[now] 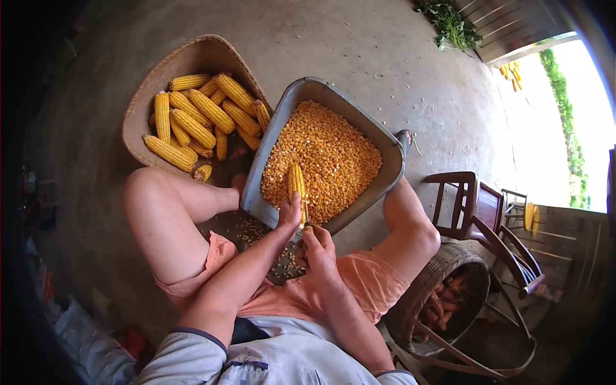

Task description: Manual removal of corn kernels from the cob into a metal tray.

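Observation:
My left hand [289, 212] grips a yellow corn cob [296, 178], its far end pointing away from me over the loose kernels. Just below it, my right hand [318, 248] is closed around the handle of a thin metal tool [306, 214], perhaps a screwdriver. The tool's shaft lies along the cob's right side; its tip is too small to make out. Between my legs a grey scoop-shaped bin [349, 98] holds a broad layer of shelled corn kernels [327, 154]. To its left, a brown scoop-shaped basket [139, 113] contains several whole corn cobs [211, 110].
Scattered kernels [255, 231] lie on the concrete floor [308, 38]. On the right stand a wooden chair [491, 204] and a handled wicker basket [452, 255] of reddish roots [440, 308]. Green leaves [450, 24] lie near the bright doorway. Pale sacks [91, 337] sit at lower left.

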The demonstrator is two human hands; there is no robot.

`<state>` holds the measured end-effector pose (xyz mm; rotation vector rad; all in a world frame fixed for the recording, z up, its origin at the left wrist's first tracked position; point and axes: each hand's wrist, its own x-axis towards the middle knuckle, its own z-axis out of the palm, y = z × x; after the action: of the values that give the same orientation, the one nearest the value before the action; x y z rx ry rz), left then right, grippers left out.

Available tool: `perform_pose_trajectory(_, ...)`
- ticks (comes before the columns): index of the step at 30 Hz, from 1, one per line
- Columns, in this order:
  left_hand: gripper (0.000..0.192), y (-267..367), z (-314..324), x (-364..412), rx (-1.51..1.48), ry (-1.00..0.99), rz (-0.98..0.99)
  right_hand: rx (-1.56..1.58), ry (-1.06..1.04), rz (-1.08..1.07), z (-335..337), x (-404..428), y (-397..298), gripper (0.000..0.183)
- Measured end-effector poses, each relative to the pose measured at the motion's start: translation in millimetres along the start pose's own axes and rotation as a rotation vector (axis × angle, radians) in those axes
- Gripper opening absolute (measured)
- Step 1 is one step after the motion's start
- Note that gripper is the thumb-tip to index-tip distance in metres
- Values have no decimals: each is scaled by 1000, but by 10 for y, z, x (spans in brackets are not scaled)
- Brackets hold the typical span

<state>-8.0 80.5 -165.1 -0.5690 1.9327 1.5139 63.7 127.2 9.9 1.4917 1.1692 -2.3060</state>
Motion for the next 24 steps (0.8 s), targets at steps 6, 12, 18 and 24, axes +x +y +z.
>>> perform_pose_trajectory(6, 59, -37, -166, 98, -394, -215, -249, -109, -113, -149, -391, -50, -291, 42)
perform_pose_trajectory(12, 61, 33, -206, 122, -519, -217, -355, -871, -145, -595, -661, -195, 0, 45)
perform_pose_trajectory(18, 49, 113, -202, 80, -557, -246, -327, -1096, 143, -832, -533, -136, 87, 43)
perform_pose_trajectory(24, 46, 96, -209, 123, -607, -238, -336, -1046, 22, -822, -564, -231, -29, 43)
